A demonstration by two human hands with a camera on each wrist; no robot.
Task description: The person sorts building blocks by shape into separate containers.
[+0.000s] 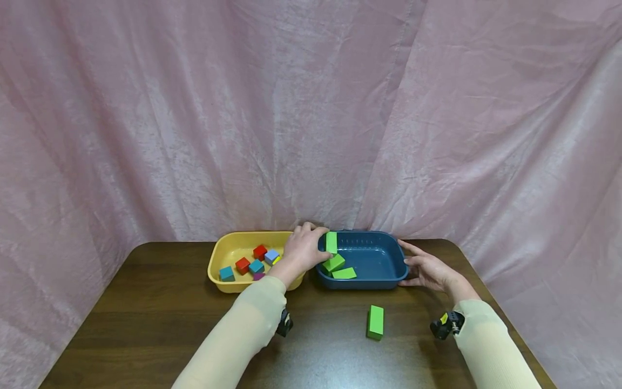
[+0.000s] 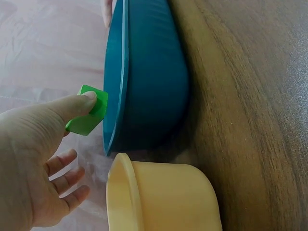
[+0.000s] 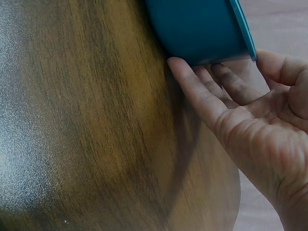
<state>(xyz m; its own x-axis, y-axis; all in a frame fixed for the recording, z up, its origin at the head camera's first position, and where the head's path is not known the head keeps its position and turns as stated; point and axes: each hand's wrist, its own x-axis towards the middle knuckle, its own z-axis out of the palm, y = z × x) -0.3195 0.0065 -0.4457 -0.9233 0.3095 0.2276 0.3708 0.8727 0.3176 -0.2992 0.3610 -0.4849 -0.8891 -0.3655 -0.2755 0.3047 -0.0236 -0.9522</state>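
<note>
Thumb and forefinger of my left hand [image 1: 301, 251] pinch a green rectangular block [image 1: 331, 242] over the left end of the blue tub [image 1: 376, 259]. In the left wrist view the same block [image 2: 98, 108] shows just past the tub's rim, with the other fingers loosely bent. Two more green blocks [image 1: 344, 273] lie inside the tub at its left end. My right hand [image 1: 430, 270] is at the tub's right end, fingers extended. The right wrist view has its fingertips [image 3: 178, 65] right at the tub's outer wall [image 3: 202, 33], thumb near the rim.
Left of the blue tub stands a yellow tub [image 1: 214, 262] with several small cubes, among them a red cube [image 1: 242, 265] and a teal cube [image 1: 227, 274]. One green block [image 1: 376, 322] lies on the wooden table [image 1: 330, 340] in front. A pink curtain [image 1: 311, 135] hangs behind.
</note>
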